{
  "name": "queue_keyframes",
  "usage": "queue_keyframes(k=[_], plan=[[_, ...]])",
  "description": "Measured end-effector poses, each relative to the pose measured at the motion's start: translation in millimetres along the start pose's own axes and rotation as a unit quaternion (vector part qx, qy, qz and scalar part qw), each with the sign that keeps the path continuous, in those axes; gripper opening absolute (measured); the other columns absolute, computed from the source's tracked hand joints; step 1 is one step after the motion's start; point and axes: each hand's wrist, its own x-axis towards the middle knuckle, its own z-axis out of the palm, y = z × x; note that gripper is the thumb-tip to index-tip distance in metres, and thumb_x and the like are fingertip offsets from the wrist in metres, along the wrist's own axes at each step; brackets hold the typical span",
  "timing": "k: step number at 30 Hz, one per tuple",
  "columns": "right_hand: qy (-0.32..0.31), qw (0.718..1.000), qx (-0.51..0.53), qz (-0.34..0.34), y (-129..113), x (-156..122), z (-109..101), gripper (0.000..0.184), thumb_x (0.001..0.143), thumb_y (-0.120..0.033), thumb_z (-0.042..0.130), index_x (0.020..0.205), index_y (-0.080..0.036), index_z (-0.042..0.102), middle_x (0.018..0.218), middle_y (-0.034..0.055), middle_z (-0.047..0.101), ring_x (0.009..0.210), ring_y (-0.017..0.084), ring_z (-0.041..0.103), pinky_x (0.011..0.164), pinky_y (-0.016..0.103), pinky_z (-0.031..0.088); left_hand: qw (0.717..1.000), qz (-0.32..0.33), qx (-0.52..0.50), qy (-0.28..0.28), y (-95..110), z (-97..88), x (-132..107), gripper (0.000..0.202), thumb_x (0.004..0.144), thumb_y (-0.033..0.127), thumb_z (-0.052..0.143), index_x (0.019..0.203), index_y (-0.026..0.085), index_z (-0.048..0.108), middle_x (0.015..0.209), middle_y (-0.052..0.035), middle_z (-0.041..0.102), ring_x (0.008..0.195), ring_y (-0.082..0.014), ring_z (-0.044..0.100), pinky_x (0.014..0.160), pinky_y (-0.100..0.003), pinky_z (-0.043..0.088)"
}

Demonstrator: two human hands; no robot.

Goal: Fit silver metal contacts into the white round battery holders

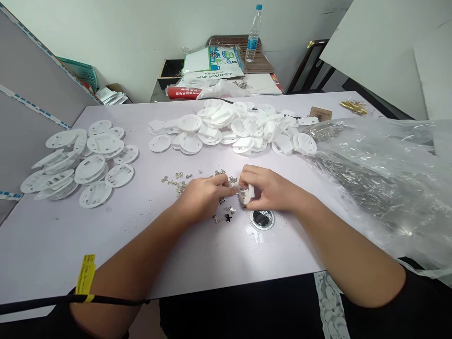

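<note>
My right hand [270,189] is closed round a white round plastic disc [246,195], held on edge just above the table. My left hand [205,195] is pinched, its fingertips meeting the disc at its left side with a small metal clip [231,187] between them. Several loose metal clips [180,181] lie scattered on the white table [148,226] under and left of my hands. A round hole with a shiny rim [262,219] sits in the table just below my right hand.
A heap of white discs [233,128] lies behind my hands; a second pile of discs [83,162] lies at the left. A big clear plastic bag [384,179] covers the right side. A water bottle [253,34] and packets stand behind the table. A black cable with a yellow tag [84,278] crosses my left forearm.
</note>
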Motion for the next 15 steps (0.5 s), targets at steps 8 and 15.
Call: queue_keyframes(k=[8,15], plan=[[0.0,1.0,0.011,0.003,-1.0,0.5,2.5,0.021,0.07,-0.013,0.068,0.082,-0.019,0.053,0.088,-0.0017,0.042,0.067,0.007,0.052,0.055,0.02,0.041,0.999,-0.03,0.024,-0.035,3.6,1.9,1.4,0.063,0.07,-0.002,0.043,0.11,0.036,0.074,0.085,0.0012,0.057,0.055,-0.0105,0.036,0.048,-0.026,0.021],[0.011,1.0,0.014,-0.002,-1.5,1.4,4.4,0.023,0.067,-0.01,0.068,0.08,-0.019,0.052,0.085,-0.0023,0.038,0.065,0.007,0.045,0.054,0.021,0.035,0.995,-0.035,0.061,-0.068,14.0,-3.0,7.0,0.058,0.065,-0.002,0.042,0.102,0.03,0.073,0.077,-0.0002,0.049,0.05,-0.0118,0.019,0.047,-0.029,0.014]])
